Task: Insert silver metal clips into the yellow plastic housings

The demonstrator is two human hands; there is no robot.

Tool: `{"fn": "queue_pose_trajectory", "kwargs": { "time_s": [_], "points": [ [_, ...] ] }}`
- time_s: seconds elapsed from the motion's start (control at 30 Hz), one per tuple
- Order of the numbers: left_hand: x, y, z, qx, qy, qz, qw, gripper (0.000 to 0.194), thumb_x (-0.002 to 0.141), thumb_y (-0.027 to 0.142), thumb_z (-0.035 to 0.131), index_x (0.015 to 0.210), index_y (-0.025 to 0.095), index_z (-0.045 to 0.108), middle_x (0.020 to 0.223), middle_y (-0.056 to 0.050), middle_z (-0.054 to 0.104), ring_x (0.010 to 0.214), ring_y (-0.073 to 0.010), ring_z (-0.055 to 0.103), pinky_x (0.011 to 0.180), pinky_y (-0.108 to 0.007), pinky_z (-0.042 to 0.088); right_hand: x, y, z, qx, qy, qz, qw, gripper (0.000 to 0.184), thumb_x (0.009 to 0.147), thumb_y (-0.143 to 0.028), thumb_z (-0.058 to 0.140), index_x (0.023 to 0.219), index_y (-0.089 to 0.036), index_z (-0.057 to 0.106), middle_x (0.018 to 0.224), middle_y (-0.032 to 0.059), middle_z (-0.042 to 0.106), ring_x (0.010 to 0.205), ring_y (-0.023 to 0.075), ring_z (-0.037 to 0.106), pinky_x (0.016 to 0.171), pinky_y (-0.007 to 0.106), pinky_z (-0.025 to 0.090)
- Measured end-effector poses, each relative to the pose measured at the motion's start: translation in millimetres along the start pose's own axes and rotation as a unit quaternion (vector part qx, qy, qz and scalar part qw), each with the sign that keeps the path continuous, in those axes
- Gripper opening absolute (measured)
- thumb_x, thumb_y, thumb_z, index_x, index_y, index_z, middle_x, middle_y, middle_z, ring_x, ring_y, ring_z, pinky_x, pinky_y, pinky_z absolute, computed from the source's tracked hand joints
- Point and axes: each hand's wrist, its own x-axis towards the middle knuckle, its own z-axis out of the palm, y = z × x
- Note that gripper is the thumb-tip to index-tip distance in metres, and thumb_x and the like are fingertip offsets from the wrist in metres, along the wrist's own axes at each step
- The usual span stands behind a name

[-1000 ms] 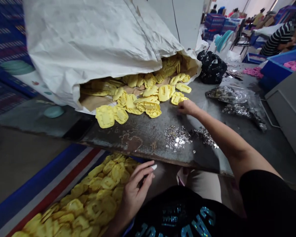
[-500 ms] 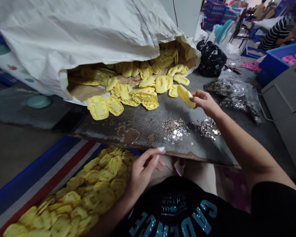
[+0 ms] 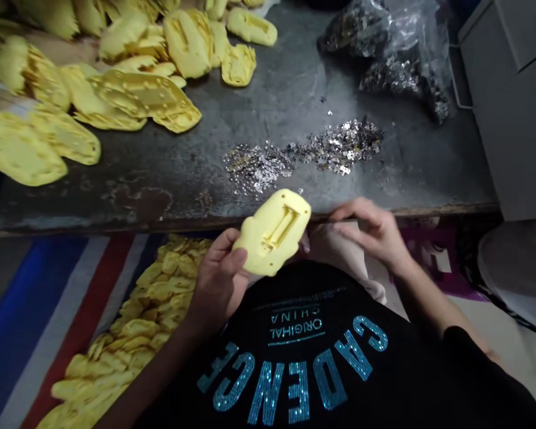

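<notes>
Surface (image 3: 183, 173): dark, worn along front edge. Striped sheet (image 3: 49, 322), blue, white and red, beside shell heap (image 3: 147, 325) below surface. Loose yellow shells (image 3: 147, 98) lie on surface, upper left. Clear bag (image 3: 395, 44) of metal parts rests upper right. Right hand (image 3: 373, 232): grip loosely spread, near surface edge. Left hand (image 3: 221, 274): grip pinches recessed shell (image 3: 274, 235) between thumb and fingers; shell tilted, near edge. Small metal pieces (image 3: 310, 149): two adjoining piles on surface.
</notes>
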Motion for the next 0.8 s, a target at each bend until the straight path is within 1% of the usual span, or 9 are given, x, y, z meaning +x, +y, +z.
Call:
{"fn": "queue_pose_trajectory", "kwargs": {
  "time_s": [0.07,0.1,0.2,0.27,0.37,0.47,0.57,0.67,0.8],
  "points": [
    [-1,3,2.6,0.003,0.019,-0.006,1.0,0.044,0.085,0.039,0.102,0.097,0.023,0.063,0.098,0.0,0.085,0.092,-0.0238,0.085,0.059,-0.021,0.061,12,23,-27,-0.153,0.112,0.0,0.982,0.009,0.108,-0.035,0.08,0.102,-0.028,0.083,0.106,0.0054,0.086,0.106,0.0302,0.079,0.101,0.05,0.059],
    [0,4,4.9,0.01,0.023,-0.01,1.0,0.044,0.084,0.04,0.101,0.094,0.023,0.061,0.094,0.0,0.084,0.087,-0.0228,0.084,0.055,-0.021,0.058,21,34,-36,-0.211,0.121,0.009,0.97,0.008,0.106,-0.032,0.077,0.107,-0.028,0.085,0.109,0.0072,0.085,0.107,0.0319,0.078,0.101,0.052,0.059],
    [3,4,10.4,0.044,0.021,-0.03,0.998,0.046,0.083,0.046,0.098,0.087,0.023,0.058,0.08,0.002,0.075,0.066,-0.0183,0.075,0.042,-0.02,0.048,51,56,-43,-0.338,0.085,0.026,0.937,0.032,0.101,-0.03,0.077,0.132,-0.027,0.084,0.131,0.0133,0.083,0.121,0.0393,0.075,0.107,0.059,0.057],
    [4,2,10.7,0.073,0.013,-0.05,0.996,0.047,0.082,0.051,0.097,0.086,0.023,0.06,0.071,0.004,0.069,0.053,-0.0153,0.065,0.035,-0.02,0.043,62,59,-36,-0.381,0.049,0.015,0.923,0.033,0.103,-0.031,0.075,0.135,-0.027,0.083,0.13,0.0142,0.083,0.125,0.0414,0.072,0.109,0.061,0.054],
    [3,-1,6.7,0.124,-0.023,-0.114,0.985,0.048,0.081,0.052,0.098,0.085,0.022,0.061,0.063,0.005,0.065,0.045,-0.0115,0.055,0.036,-0.019,0.043,59,55,-28,-0.392,0.001,-0.021,0.92,0.023,0.112,-0.033,0.067,0.126,-0.029,0.085,0.114,0.0106,0.083,0.115,0.0369,0.07,0.103,0.053,0.051],
    [2,-1,0.1,0.145,-0.06,-0.169,0.973,0.05,0.078,0.05,0.1,0.082,0.02,0.061,0.062,0.004,0.064,0.048,-0.01,0.056,0.045,-0.018,0.049,43,49,-32,-0.383,0.003,-0.042,0.923,0.022,0.116,-0.037,0.064,0.119,-0.029,0.085,0.104,0.0075,0.081,0.105,0.0326,0.069,0.097,0.048,0.049],
    [3,0,-9.1,0.141,-0.11,-0.209,0.961,0.054,0.075,0.055,0.102,0.094,0.022,0.064,0.069,0.002,0.07,0.049,-0.0121,0.058,0.044,-0.019,0.046,29,47,-44,-0.364,0.017,-0.037,0.93,0.018,0.113,-0.04,0.07,0.113,-0.028,0.084,0.1,0.0061,0.08,0.101,0.0308,0.07,0.096,0.046,0.049],
    [5,0,-17.5,0.15,-0.157,-0.229,0.949,0.053,0.078,0.052,0.102,0.107,0.023,0.068,0.078,-0.002,0.075,0.053,-0.0149,0.064,0.046,-0.02,0.047,24,46,-54,-0.347,0.024,-0.021,0.937,0.014,0.109,-0.039,0.074,0.104,-0.028,0.082,0.1,0.0056,0.08,0.101,0.031,0.073,0.097,0.048,0.052],
    [9,0,-14.8,0.132,-0.119,-0.196,0.964,0.042,0.082,0.047,0.098,0.099,0.023,0.069,0.072,0.0,0.07,0.048,-0.012,0.058,0.039,-0.018,0.044,23,41,-59,-0.322,0.042,0.011,0.946,0.013,0.108,-0.035,0.073,0.101,-0.029,0.082,0.102,0.0058,0.084,0.098,0.0301,0.076,0.096,0.048,0.055]
  ]
}}
